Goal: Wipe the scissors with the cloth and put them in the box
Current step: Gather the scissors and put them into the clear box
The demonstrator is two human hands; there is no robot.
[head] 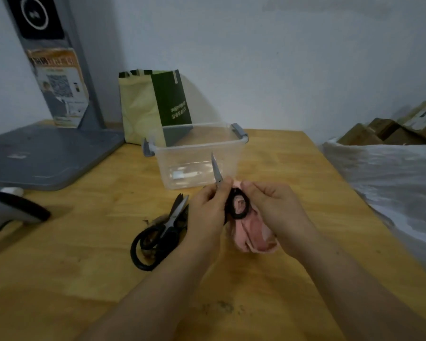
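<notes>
Just before the clear box [194, 145], the left hand [208, 207] pinches the scissors [217, 172] below the upright blade while the right hand [271, 207] grips the pink cloth [253, 232] against their handle: wiping is under way. Next comes a lift over the rim. The box appears to hold only a label.

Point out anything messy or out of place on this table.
Dark specks are scattered near the table's front edge, and brownish fluff lies beside the scissors lying flat. Both look like dirt; nothing else stands out.
</notes>
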